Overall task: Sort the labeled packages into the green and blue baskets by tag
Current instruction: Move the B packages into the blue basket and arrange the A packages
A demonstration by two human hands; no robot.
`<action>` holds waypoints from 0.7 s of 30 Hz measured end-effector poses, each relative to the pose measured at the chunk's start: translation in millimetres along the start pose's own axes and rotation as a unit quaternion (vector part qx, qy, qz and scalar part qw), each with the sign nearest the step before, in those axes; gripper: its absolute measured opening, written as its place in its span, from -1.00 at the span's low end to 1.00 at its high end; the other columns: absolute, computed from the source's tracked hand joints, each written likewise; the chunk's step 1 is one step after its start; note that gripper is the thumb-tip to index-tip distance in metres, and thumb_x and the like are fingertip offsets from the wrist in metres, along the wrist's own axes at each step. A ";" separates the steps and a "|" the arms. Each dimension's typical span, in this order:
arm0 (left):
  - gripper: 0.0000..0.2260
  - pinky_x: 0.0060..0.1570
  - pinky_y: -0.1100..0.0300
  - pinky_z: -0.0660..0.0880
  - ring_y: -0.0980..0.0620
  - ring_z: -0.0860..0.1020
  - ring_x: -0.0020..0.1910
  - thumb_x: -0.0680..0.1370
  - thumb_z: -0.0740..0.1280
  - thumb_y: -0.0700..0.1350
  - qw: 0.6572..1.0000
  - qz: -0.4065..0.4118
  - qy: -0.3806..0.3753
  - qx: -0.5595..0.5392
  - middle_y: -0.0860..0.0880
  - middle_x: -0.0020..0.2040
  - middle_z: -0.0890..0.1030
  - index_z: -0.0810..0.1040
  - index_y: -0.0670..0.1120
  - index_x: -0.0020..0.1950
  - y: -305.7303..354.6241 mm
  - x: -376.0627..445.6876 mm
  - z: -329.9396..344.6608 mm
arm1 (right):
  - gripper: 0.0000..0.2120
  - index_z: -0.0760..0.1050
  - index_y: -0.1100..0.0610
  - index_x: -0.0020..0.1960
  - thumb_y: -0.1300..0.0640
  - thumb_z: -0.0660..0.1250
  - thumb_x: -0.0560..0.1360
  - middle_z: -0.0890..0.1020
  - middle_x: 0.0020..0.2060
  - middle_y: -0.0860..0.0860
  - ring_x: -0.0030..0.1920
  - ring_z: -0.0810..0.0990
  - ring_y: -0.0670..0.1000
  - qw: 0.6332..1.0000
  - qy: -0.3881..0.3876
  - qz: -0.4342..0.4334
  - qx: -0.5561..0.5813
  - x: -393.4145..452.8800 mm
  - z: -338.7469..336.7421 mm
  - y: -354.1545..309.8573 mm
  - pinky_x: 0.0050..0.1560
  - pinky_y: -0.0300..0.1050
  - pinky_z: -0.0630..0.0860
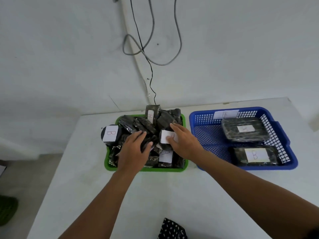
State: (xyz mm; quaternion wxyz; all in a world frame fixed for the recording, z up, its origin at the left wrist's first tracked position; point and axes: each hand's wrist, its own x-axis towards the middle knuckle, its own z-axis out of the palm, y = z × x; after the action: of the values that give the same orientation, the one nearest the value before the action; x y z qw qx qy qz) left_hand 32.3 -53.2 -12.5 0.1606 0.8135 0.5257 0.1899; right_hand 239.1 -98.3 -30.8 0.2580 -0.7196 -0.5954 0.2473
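While both forearms stretch out across the white table (pixel 155 195), a bit of black fabric with white specks (pixel 172 228) sits at the very near edge, right under the camera. Further in is the green basket (pixel 146 169), heaped with dark wrapped packages (pixel 146 128) — way more than it holds neatly, some poke above the rim.

Left hand (pixel 133 152) is down in the middle of the heap, fingers loosely curved over a dark package (pixel 146 143) with the thumb along its right side; it looks like a light grasp, but I can't tell for sure that it's actually gripping. Right hand (pixel 183 142) is beside it, fingers fairly straight, lying on a package with a white tag (pixel 164 137); its thumb sits on the tag, so the letter is mostly hidden. Just nearer than that, an A-tagged package (pixel 166 156) lies by the front rim. On the basket's left edge there's a round dark package tagged B (pixel 110 134), and at the far edge another B-tagged one (pixel 151 112) stands upright.

To the right, just beside the green one, is the blue basket (pixel 207 152) — two flat packages in it, the near one (pixel 255 155) tagged B, the far one's (pixel 245 129) tag blurry. A paper label (pixel 225 114) hangs on its far wall.

Behind it all, grey and black cables (pixel 151 54) hang down the white wall (pixel 69 57).
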 end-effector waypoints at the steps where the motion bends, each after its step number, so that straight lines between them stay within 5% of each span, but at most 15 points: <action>1: -0.56 0.36 0.07 0.39 0.06 0.35 0.43 0.60 0.31 0.09 1.000 0.005 -0.015 -0.016 0.03 0.41 0.46 0.47 -0.03 0.45 0.8 1.6 3.7 | -0.39 0.17 0.06 0.60 -0.11 0.23 0.62 0.28 0.55 0.02 0.53 0.26 0.07 1.000 -0.009 0.017 0.017 1.9 1.3 0.2 0.48 0.06 0.27; 5: -0.60 0.37 0.17 0.31 0.10 0.33 0.44 0.62 0.27 0.08 0.997 0.031 -0.056 -0.051 0.03 0.37 0.51 0.50 -0.03 0.43 2.9 8.3 19.1 | -0.34 0.34 0.06 0.52 -0.11 0.45 0.50 0.45 0.35 0.08 0.34 0.45 0.08 0.997 -0.037 0.057 0.043 10.8 -6.0 4.0 0.30 -0.11 0.39; 9: -0.66 0.32 0.30 0.23 0.12 0.32 0.42 0.61 0.30 0.05 0.995 0.069 -0.045 -0.048 0.07 0.28 0.59 0.60 -0.05 0.33 0.1 17.5 28.9 | -0.55 0.54 0.04 0.20 -0.10 0.55 0.41 0.60 0.08 -0.01 0.08 0.59 0.01 0.993 -0.070 0.065 0.072 15.2 -12.2 8.0 0.08 -0.14 0.55; 14: -0.69 0.24 0.08 0.47 0.06 0.47 0.24 0.60 0.33 0.04 0.994 0.093 0.010 -0.048 0.02 0.16 0.64 0.64 -0.08 0.25 -8.4 30.9 26.5 | -0.72 0.61 0.06 0.03 -0.13 0.45 0.49 0.67 -0.12 -0.05 -0.10 0.65 -0.03 0.994 -0.004 0.072 0.081 30.7 -13.2 7.7 -0.02 -0.01 0.65; 18: -0.67 0.28 0.00 0.46 0.01 0.48 0.27 0.59 0.33 0.01 0.994 0.106 0.026 -0.024 -0.02 0.19 0.63 0.62 -0.11 0.28 -8.0 53.2 23.4 | -0.59 0.53 0.10 0.28 -0.15 0.32 0.57 0.62 0.07 0.04 0.07 0.59 0.07 0.988 0.097 0.120 0.030 63.0 -15.7 -7.2 0.07 0.01 0.57; 21: -0.64 0.33 0.00 0.42 -0.01 0.44 0.35 0.61 0.31 0.03 0.994 0.105 -0.001 0.004 -0.03 0.29 0.58 0.57 -0.10 0.35 -7.5 74.5 24.0 | -0.52 0.49 0.13 0.36 -0.15 0.31 0.58 0.62 0.17 0.11 0.14 0.59 0.14 0.985 0.045 0.166 -0.004 86.0 -11.2 -10.1 0.12 0.05 0.57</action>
State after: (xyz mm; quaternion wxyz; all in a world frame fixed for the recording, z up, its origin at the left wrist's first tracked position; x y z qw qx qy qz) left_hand 65.7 16.6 -26.5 0.1376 0.8650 0.4379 0.2028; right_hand 253.6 -12.8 -19.9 0.2372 -0.8198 -0.4564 0.2515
